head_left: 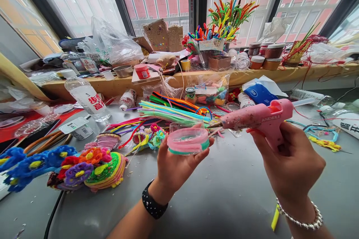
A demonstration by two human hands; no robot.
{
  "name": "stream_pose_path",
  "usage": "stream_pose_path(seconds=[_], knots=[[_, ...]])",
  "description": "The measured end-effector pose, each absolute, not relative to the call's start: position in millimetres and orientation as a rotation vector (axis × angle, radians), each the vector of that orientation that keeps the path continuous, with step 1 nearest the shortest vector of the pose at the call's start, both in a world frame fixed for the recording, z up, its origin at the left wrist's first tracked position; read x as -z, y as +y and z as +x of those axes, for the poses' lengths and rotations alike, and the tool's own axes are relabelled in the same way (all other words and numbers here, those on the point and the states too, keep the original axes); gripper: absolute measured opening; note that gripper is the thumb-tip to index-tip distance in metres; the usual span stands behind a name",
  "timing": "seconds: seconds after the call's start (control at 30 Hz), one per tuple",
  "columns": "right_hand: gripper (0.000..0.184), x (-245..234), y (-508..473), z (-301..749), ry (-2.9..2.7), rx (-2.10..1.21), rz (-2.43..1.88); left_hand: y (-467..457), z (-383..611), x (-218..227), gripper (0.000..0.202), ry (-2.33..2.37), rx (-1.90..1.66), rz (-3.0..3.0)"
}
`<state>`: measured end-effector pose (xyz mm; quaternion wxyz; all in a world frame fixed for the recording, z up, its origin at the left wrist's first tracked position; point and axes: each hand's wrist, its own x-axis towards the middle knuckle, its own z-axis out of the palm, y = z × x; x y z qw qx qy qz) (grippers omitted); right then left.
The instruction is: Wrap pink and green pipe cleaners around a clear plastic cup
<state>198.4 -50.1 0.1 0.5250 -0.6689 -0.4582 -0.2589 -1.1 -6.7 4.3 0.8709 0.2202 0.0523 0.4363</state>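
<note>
My left hand (175, 164) holds up a small clear cup wrapped in pink and green pipe cleaner (188, 140), fingers cupped under and around it. My right hand (290, 158) grips a pink hot glue gun (259, 118) by the handle. The gun's nozzle points left and sits right at the cup's upper right edge. A clear glue stick pokes out of the gun's back end. Both hands hover above the grey table (230, 194).
Finished pipe-cleaner flower pieces (92, 166) lie at the left, loose pipe cleaners (168, 112) behind the cup, a water bottle (86, 97) at the back left. A wooden shelf (252, 74) carries jars, bags and a bunch of pipe cleaners (227, 18). A black cable (54, 209) runs at the lower left.
</note>
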Motion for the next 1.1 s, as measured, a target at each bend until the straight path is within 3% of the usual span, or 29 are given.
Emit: stream_pose_path(seconds=[0.4, 0.8, 1.1], knots=[[0.051, -1.0, -48.0, 193.5, -1.040, 0.550, -1.609, -7.4, -3.2, -0.7, 0.086, 0.114, -0.835, 0.485], [0.035, 0.0, -51.2, 192.7, -1.106, 0.691, -1.597, -6.6, -1.4, -2.6, 0.094, 0.093, -0.805, 0.477], [0.037, 0.9, -52.4, 194.3, -1.133, 0.708, -1.585, -5.4, -3.1, 0.0, 0.099, 0.108, -0.788, 0.509]])
